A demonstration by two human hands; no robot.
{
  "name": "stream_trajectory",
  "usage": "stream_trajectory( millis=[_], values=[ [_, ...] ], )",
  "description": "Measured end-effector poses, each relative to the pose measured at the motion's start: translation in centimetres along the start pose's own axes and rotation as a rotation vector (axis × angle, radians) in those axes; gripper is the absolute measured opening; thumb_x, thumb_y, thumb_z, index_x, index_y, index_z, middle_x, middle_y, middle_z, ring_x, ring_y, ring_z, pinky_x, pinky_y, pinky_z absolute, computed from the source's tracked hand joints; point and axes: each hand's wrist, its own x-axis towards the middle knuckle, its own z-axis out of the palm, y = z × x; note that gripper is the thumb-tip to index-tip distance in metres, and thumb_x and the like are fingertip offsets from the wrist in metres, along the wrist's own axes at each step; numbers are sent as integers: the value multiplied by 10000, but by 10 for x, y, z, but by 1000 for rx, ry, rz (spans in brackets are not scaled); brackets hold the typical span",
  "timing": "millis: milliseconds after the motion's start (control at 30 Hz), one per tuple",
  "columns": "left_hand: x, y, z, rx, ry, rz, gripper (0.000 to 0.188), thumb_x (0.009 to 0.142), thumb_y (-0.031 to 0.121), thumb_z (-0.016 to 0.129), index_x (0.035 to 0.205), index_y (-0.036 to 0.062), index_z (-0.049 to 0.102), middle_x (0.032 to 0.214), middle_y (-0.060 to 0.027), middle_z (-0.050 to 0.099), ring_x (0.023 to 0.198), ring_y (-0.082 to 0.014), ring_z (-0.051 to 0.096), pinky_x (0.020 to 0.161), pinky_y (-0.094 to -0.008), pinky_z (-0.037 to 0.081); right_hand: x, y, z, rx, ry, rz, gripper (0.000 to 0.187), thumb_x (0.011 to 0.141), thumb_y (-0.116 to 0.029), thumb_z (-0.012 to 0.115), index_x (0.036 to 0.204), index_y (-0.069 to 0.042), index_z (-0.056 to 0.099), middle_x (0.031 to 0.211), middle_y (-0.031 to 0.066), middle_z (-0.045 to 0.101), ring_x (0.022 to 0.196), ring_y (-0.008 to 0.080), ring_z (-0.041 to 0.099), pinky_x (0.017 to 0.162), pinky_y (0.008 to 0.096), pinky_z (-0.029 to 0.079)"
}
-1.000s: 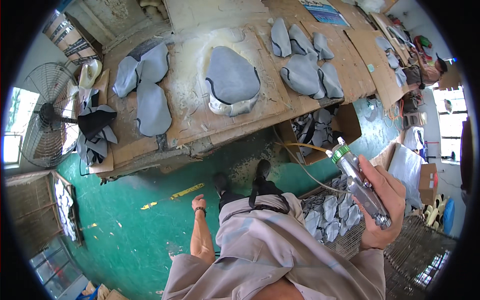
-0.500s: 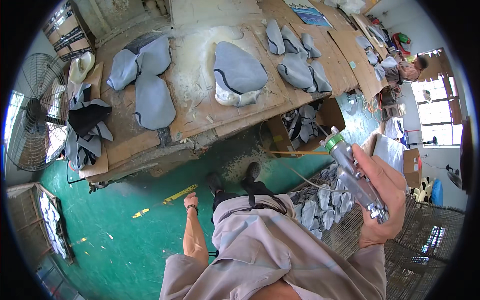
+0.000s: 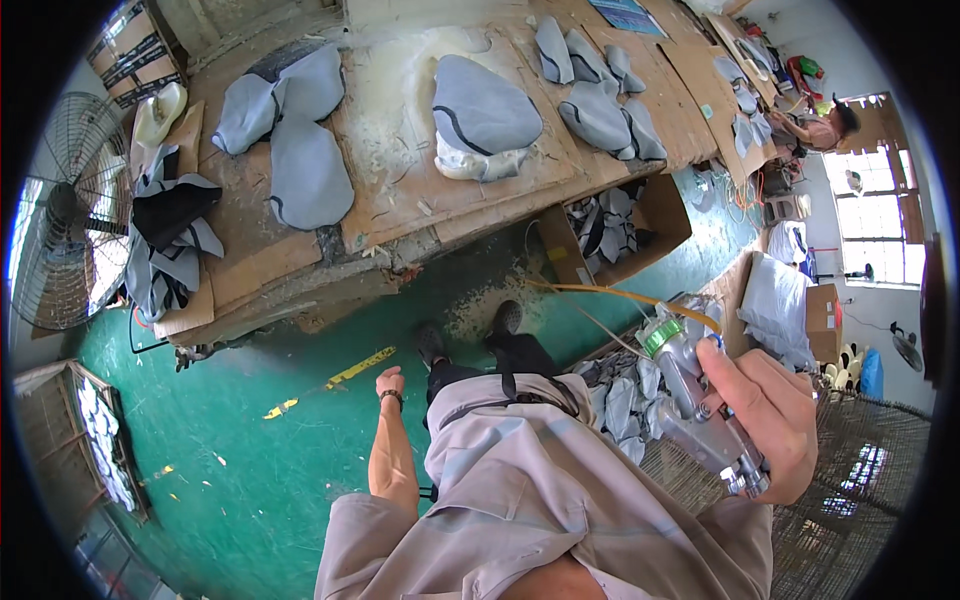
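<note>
A green floor (image 3: 250, 470) fills the lower left of the frame. Across the top runs a long wooden tabletop (image 3: 400, 200) carrying grey padded fabric pieces (image 3: 485, 105). A large metal fan (image 3: 60, 220) stands at the far left. An open cardboard box (image 3: 615, 230) of grey pieces sits under the tabletop edge. At right centre, the right hand (image 3: 770, 425) is clamped around a silver spray gun (image 3: 695, 400), its long axis slanting, green-ringed nozzle pointing up-left. The left hand (image 3: 390, 383), lower centre, hangs loosely curled, holding nothing.
</note>
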Motion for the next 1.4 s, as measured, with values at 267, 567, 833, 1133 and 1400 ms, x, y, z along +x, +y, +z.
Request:
stream_trajectory(
  millis=[267,567,833,1133,1400],
  values=[
    [-22,59,-3,112,-6,57,356,774,117,667,1106,159,790,1072,-102,770,1046,-271,718,976,-348,526,-46,23,11,15,51,114,592,736,-85,719,1301,64,626,767,97,626,619,218,604,561,333,467],
    [-55,210,0,-220,193,570,279,854,91,700,1127,64,752,1007,-111,745,927,-233,704,876,-351,544,-96,109,7,197,183,340,511,733,-162,695,1204,36,715,885,122,688,704,251,634,735,330,473],
    [-134,554,29,133,474,1305,395,862,278,754,1225,130,712,1244,-144,646,1242,-338,545,1031,-467,440,-119,227,-12,402,91,133,664,746,-90,741,1370,63,575,843,137,660,686,251,663,592,351,528],
    [-93,658,54,789,477,1020,373,788,406,788,1151,316,782,1506,-74,518,1421,-283,423,1150,-475,356,-130,324,-16,521,181,68,679,738,-102,770,1363,80,576,794,113,641,620,226,618,517,331,484],
    [-83,651,62,745,349,994,427,831,347,758,1248,262,738,1567,-121,437,1471,-334,346,1181,-508,310,-125,373,-10,410,311,70,625,772,-126,789,1335,74,605,756,96,630,568,191,586,490,312,448]
  ],
)
